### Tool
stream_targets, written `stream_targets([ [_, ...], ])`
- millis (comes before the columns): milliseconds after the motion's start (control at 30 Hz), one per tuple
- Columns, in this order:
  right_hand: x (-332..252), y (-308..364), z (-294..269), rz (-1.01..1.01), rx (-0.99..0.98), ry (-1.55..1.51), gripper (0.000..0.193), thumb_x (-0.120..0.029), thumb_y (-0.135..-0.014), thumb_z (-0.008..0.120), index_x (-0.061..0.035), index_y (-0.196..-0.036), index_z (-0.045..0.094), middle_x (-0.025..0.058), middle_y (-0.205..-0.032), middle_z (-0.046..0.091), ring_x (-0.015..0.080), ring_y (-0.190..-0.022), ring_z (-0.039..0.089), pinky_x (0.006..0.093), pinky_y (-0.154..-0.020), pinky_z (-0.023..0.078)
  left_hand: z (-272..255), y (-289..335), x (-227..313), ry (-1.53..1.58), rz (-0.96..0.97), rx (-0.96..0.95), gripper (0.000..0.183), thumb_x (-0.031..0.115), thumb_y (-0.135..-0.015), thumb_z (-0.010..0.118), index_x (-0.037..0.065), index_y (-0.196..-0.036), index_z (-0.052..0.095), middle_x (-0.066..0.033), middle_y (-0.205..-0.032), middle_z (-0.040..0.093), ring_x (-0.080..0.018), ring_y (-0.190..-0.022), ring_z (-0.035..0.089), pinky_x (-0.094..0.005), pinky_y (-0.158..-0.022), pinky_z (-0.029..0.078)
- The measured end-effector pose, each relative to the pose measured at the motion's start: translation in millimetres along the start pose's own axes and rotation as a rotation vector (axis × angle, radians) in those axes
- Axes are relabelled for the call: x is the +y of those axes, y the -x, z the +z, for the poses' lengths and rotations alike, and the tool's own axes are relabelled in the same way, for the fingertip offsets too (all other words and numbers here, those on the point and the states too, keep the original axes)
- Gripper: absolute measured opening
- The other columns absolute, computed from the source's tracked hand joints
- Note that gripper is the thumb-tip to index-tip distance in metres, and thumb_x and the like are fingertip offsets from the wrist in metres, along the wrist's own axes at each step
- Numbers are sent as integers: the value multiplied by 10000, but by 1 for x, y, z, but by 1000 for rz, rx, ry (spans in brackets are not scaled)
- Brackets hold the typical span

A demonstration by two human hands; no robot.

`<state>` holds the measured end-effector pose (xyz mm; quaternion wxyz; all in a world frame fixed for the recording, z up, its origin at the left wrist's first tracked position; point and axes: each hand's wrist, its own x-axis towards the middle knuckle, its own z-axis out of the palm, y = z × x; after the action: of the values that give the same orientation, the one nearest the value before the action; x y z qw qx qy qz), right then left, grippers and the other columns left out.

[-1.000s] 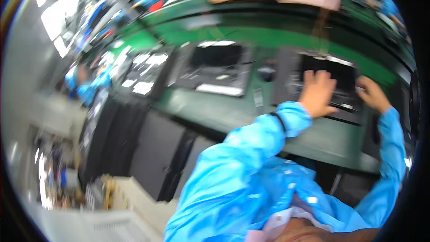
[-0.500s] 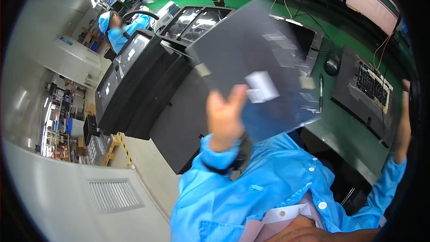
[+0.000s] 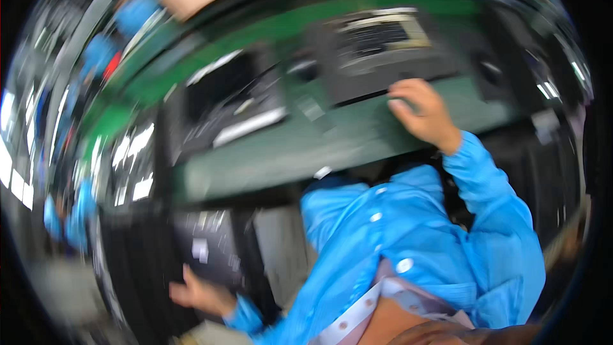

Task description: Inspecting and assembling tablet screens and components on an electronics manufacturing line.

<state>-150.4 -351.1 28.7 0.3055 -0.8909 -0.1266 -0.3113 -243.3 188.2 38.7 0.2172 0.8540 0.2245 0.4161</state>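
Note:
Low on the left, my left hand [image 3: 201, 295] is beside a dark flat panel with a white label [image 3: 220, 252]. Its thumb points up, away from the fingers, and nothing shows in its grasp. The panel lies among black foam trays [image 3: 137, 268]. My right hand [image 3: 426, 118] hovers at the near edge of a black foam block [image 3: 341, 86], thumb and fingers apart with nothing between them. In that block sits a dark device with pale edging [image 3: 383, 37]. Motion smears much of the picture.
The green bench [image 3: 255, 169] runs across in front of me. On it are a dark screen unit [image 3: 223, 92], a black mouse [image 3: 302, 67] and another dark rounded object [image 3: 488, 71]. Foam trays with shiny panels [image 3: 132, 163] stand at the left. Blurred people in blue are farther left.
My view has swung to the right. The labelled panel, held up in my left hand before, now lies low on the foam trays. My right hand has come over the bench.

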Motion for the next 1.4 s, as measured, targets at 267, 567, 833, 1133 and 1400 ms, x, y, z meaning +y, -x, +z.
stream_targets([
  [267,132,41,-144,281,418,947,430,-241,-808,731,-86,-1204,665,144,-1255,588,345,-1167,552,480,-984,424,99,110,153,850,164,-745,101,6,-872,648,-24,-959,690,-123,-866,702,-209,-756,659,-321,-710,531],
  [567,186,79,-140,519,309,874,455,-263,-833,720,-66,-1238,653,185,-1375,531,343,-1349,455,537,-1162,304,187,141,228,1042,661,-1003,89,24,-833,743,38,-918,717,-41,-624,562,-129,-498,503,-274,-467,383],
  [833,187,73,-140,465,326,926,446,-253,-825,728,-38,-1209,659,184,-1349,545,352,-1329,465,529,-1156,312,192,134,231,1025,625,-1023,62,0,-872,699,-8,-933,711,-43,-677,587,-83,-539,520,-226,-481,391],
  [1133,183,-104,-223,546,-385,945,429,-440,-788,668,-46,-943,740,178,-929,726,387,-852,698,484,-747,560,185,136,229,840,688,-910,53,36,-888,676,0,-909,708,-59,-658,596,-116,-521,533,-250,-477,383],
  [1400,234,40,-382,745,-722,972,697,-475,-774,745,-60,-1317,607,167,-1256,603,354,-1189,584,417,-980,480,184,144,230,756,577,-831,72,49,-916,657,-5,-878,684,-22,-686,578,-79,-550,430,-246,-490,308],
])
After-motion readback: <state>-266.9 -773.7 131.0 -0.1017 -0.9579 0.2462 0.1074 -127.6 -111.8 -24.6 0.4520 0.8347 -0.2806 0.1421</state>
